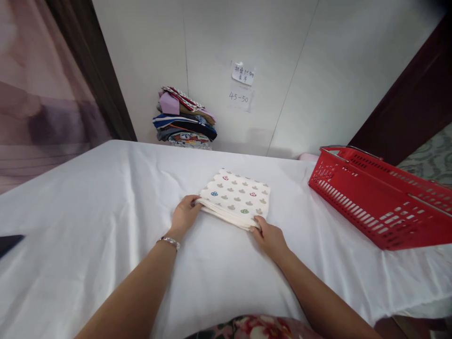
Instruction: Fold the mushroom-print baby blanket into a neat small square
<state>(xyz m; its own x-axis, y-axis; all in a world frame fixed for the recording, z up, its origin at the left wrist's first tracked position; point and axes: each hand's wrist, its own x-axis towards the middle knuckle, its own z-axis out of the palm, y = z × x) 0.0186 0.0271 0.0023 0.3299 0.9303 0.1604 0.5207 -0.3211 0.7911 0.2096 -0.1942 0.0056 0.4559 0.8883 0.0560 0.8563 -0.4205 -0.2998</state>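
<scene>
A folded cream cloth (236, 193) with small grey, red, blue and green mushroom-like prints lies on the white-covered table (212, 273). Its layered near edge faces me. My left hand (186, 214) grips the near left corner, thumb on one side and fingers partly hidden. At the near right corner, my right hand (270, 237) pinches the layers between thumb and fingers. A bracelet (169, 242) circles my left wrist.
A red plastic basket (381, 202) with metal handles stands at the table's right side. Behind the far edge rises a stack of folded fabrics (185, 117) against the wall. Handwritten paper signs (242, 74) hang there. A dark flat object (10, 244) lies at the left edge.
</scene>
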